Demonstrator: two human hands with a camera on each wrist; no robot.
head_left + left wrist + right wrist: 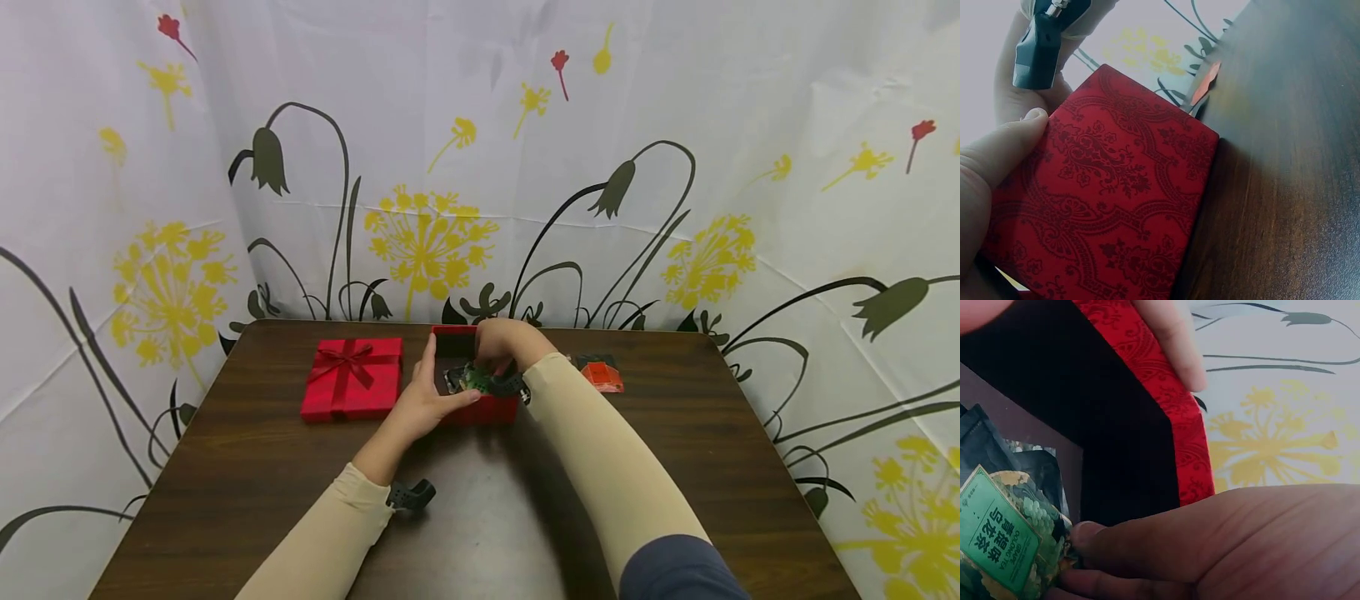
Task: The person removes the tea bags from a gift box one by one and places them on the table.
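Right at the far middle of the bench (480, 508) sat the red damask gift box (491, 410), lidless, and both hands were on the job! The left hand (420, 408) was spread wide at the box's near left corner, thumb laid along the near wall, fingers stretched straight against the left side. And the right hand (510, 342), oh, that one was deep inside, wrist bent over the rim, thumb and fingers pinching the edge of a green grape oolong tea packet (1000, 531)! The packet was down in the box, its printed label facing up, right on top of dark pouches (1041, 472) that lay against the grey-brown floor and the black inner walls. Over to the left, just beside the left hand, lay the red lid (375, 400), flat on the bench, dark red ribbon bow (348, 358) uppermost. Out to the right, beyond the right forearm, an orange-and-black packet (602, 375) lay flat, while a floral curtain (450, 83) filled the whole far side.
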